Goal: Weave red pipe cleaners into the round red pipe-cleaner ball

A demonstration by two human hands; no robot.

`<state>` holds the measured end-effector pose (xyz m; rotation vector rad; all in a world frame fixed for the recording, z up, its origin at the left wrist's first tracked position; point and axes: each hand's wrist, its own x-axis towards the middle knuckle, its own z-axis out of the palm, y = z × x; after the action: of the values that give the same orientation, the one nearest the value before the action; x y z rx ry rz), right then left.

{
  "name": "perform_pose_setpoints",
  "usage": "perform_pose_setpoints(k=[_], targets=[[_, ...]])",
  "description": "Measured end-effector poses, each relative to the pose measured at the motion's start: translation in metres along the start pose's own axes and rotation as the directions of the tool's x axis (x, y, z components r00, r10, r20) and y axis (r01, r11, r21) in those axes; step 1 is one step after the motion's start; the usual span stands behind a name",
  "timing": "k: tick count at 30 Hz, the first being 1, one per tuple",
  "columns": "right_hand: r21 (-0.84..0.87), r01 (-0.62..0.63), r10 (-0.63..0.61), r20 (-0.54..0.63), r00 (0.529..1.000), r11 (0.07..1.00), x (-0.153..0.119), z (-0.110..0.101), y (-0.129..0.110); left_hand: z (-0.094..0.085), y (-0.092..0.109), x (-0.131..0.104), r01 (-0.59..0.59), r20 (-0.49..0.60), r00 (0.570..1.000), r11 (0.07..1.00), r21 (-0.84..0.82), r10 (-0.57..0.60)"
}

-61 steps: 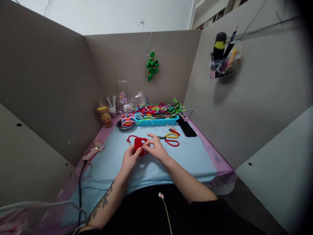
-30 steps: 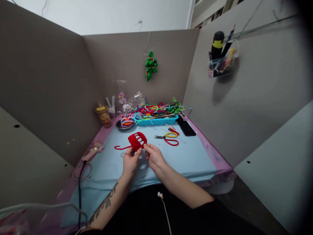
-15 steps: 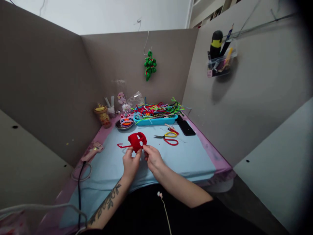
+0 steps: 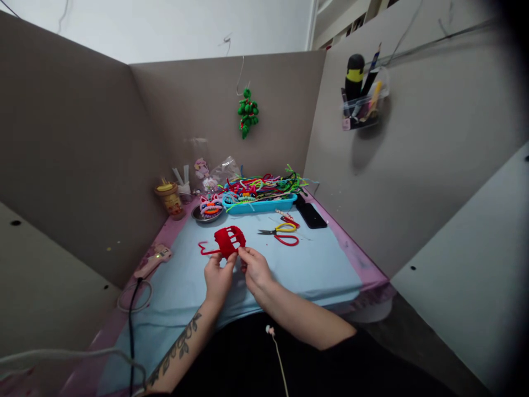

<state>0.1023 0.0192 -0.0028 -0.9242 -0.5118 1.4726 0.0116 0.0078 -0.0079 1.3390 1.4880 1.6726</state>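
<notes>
Both hands hold a red woven pipe-cleaner piece (image 4: 225,241) just above the blue cloth (image 4: 318,259). It is rounded, with a row of gaps through its right side, and a bent red stem sticks out to the left. My left hand (image 4: 217,277) pinches its lower edge between thumb and fingers. At the lower right edge, my right hand (image 4: 257,269) is closed on it with thumb and index finger; its other fingers are partly hidden. Scissors (image 4: 281,234) with one yellow and one red handle lie open to the right.
Behind stands a blue tray (image 4: 260,207) heaped with coloured pipe cleaners. Left of it, a metal bowl (image 4: 202,218) holds a pink and orange figure. A black phone (image 4: 312,215) lies at right, a pink glue gun (image 4: 154,260) with its cable at left. Partition walls enclose the table.
The red piece has turned slightly, and several gaps now show in its right side. Both hands keep their hold. The whole view has shifted a little.
</notes>
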Motion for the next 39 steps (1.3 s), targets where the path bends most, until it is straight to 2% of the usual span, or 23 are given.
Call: perform_pose_setpoints(k=[2, 4, 5, 7, 9, 11, 13, 16, 18, 20, 22, 27, 29, 34, 39], targets=[[-0.04, 0.032, -0.032, 0.02, 0.999, 0.999, 0.001, -0.005, 0.0, 0.001, 0.003, 0.003, 0.094, 0.07, 0.994, 0.985, -0.145, -0.085], [-0.133, 0.185, -0.179, 0.056, 0.982, 0.974, 0.002, -0.011, -0.005, 0.003, 0.006, 0.006, 0.162, 0.112, 0.984, 0.955, -0.25, -0.138], [-0.207, 0.299, -0.285, 0.093, 0.954, 0.931, 0.003, -0.014, -0.009, 0.003, 0.007, 0.007, 0.182, 0.117, 0.981, 0.942, -0.282, -0.155], [-0.375, 0.531, -0.481, 0.224, 0.847, 0.76, 0.004, -0.019, -0.021, 0.003, 0.008, 0.008, 0.204, 0.119, 0.978, 0.924, -0.323, -0.174], [-0.492, 0.672, -0.565, 0.371, 0.737, 0.553, 0.008, -0.023, -0.035, 0.004, 0.007, 0.009, 0.229, 0.138, 0.971, 0.912, -0.34, -0.193], [-0.56, 0.739, -0.556, 0.503, 0.662, 0.374, 0.012, -0.024, -0.048, 0.004, 0.007, 0.009, 0.251, 0.174, 0.964, 0.907, -0.338, -0.202], [-0.581, 0.778, -0.488, 0.621, 0.613, 0.238, 0.017, -0.023, -0.058, 0.004, 0.007, 0.008, 0.257, 0.215, 0.957, 0.911, -0.323, -0.193], [-0.579, 0.807, -0.367, 0.729, 0.578, 0.12, 0.023, -0.02, -0.064, 0.005, 0.006, 0.007, 0.232, 0.27, 0.95, 0.936, -0.265, -0.159], [-0.585, 0.806, -0.302, 0.756, 0.581, 0.087, 0.026, -0.018, -0.066, 0.006, 0.004, 0.007, 0.205, 0.301, 0.943, 0.957, -0.206, -0.138], [-0.605, 0.788, -0.258, 0.748, 0.611, 0.112, 0.03, -0.019, -0.068, 0.006, 0.001, 0.007, 0.193, 0.343, 0.93, 0.968, -0.16, -0.129], [-0.626, 0.751, -0.225, 0.716, 0.661, 0.211, 0.036, -0.022, -0.07, 0.005, -0.001, 0.008, 0.202, 0.392, 0.911, 0.967, -0.155, -0.127], [-0.537, 0.555, -0.171, 0.603, 0.78, 0.636, 0.049, -0.034, -0.061, 0.004, 0.0, 0.007, 0.247, 0.427, 0.894, 0.945, -0.216, -0.136], [-0.461, 0.481, -0.187, 0.548, 0.815, 0.745, 0.05, -0.036, -0.049, 0.005, 0.003, 0.006, 0.246, 0.406, 0.902, 0.947, -0.208, -0.145], [-0.373, 0.466, -0.304, 0.416, 0.857, 0.802, 0.046, -0.031, -0.028, 0.009, 0.01, 0.004, 0.179, 0.289, 0.947, 0.979, -0.1, -0.143], [-0.282, 0.398, -0.311, 0.307, 0.899, 0.873, 0.043, -0.028, -0.026, 0.006, 0.013, 0.003, 0.119, 0.276, 0.955, 0.992, -0.035, -0.105]])
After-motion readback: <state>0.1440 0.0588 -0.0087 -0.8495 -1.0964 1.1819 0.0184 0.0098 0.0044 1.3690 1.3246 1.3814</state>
